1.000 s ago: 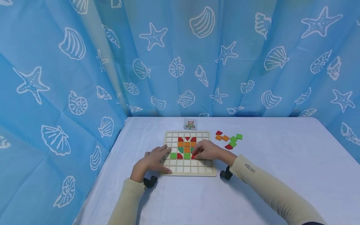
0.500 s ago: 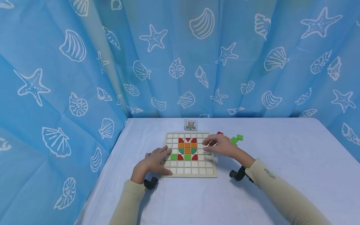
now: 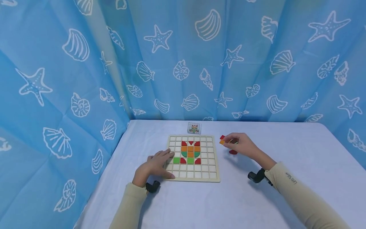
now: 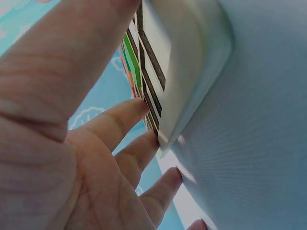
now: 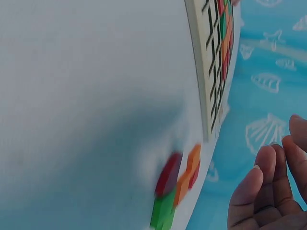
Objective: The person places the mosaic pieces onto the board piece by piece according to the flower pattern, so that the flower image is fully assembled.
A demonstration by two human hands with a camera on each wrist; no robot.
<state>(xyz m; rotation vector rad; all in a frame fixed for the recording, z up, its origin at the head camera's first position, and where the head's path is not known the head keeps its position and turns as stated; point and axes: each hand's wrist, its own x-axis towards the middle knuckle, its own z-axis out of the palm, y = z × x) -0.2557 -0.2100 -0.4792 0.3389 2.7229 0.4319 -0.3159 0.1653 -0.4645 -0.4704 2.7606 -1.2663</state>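
Note:
My left hand [image 3: 155, 164] rests with spread fingers on the left edge of a wooden grid board [image 3: 210, 173]. In the left wrist view its fingertips lie on the board's rim [image 4: 192, 62]. Red, orange and green tiles form a tulip-like pattern in the grid, with an orange tile [image 3: 190, 153] near its middle. My right hand [image 3: 241, 145] hovers over the loose tiles right of the board and partly hides them. Its fingers [image 5: 266, 165] are loosely bent and hold nothing. An orange tile [image 3: 221, 142] and a red quarter-round tile [image 3: 233, 152] show beside it.
A small pattern card [image 3: 194, 128] stands behind the board. Green tiles [image 5: 163, 211] lie among the loose pieces. White cloth [image 3: 188, 203] covers the table, and a blue shell-print curtain [image 3: 171, 86] hangs at the back and left.
My right hand has let go of the red quarter-round tile on the board, lifted away and moved right over the loose tiles. The left hand has stayed in place.

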